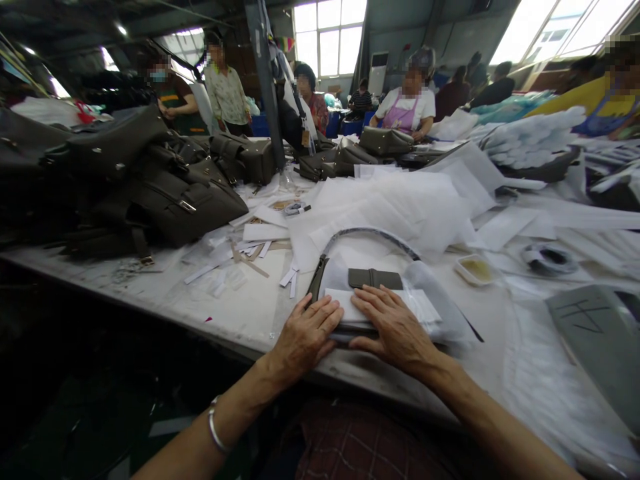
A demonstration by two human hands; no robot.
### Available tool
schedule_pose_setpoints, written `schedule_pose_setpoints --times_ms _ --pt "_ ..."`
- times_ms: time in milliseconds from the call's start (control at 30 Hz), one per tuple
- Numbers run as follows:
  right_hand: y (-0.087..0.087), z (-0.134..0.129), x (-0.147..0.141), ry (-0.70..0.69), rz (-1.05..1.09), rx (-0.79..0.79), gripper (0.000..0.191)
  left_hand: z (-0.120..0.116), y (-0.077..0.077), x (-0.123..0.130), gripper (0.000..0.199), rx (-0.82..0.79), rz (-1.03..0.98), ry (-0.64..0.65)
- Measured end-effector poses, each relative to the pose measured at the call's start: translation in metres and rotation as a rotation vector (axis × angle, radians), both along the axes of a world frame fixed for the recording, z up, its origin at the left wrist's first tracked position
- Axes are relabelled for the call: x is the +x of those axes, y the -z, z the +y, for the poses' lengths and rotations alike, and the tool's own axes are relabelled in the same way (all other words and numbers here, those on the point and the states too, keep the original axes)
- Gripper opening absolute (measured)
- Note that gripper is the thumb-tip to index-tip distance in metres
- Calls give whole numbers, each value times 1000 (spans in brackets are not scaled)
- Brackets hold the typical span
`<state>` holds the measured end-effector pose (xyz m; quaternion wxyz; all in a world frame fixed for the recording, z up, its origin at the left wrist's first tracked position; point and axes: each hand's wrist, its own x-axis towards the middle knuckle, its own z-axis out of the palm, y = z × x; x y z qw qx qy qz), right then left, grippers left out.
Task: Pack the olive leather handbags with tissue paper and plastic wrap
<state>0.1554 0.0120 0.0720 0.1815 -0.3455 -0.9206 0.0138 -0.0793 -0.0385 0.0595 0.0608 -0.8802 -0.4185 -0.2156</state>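
Note:
A dark olive handbag (314, 283) lies on the table in front of me, its curved handle (373, 231) wrapped in a thin covering and pointing away. White sheet material (420, 308) covers much of the bag's front, while a dark flap with a strap (374, 279) shows above it. My left hand (311, 331) rests flat on the bag's near left part, fingers stretched out. On the white sheet to the right, my right hand (395, 327) lies with its fingers spread. What is beneath both palms is hidden.
Dark handbags (165, 200) are heaped at the left. Thin white sheets (390, 207) pile up behind the bag. A small dish with yellowish contents (474, 269), a coil (549, 259) and a grey marked board (600, 340) are at right. Several people work across the table.

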Motion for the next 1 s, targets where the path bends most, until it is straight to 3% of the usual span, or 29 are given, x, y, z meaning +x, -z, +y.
schedule_pose_setpoints --times_ms 200,367,567,800,1000 --pt "7 3 4 -57 -6 14 67 27 4 -2 23 177 28 86" --pt "9 -1 -4 -1 -20 -4 59 38 16 -5 18 315 -19 124" --pt "11 -11 -25 182 -26 77 40 37 13 -4 26 339 -47 116" --pt "12 -20 -1 13 41 107 26 9 9 9 27 341 -61 152" --pt "15 -28 4 31 104 103 34 4 18 15 27 348 -117 131"
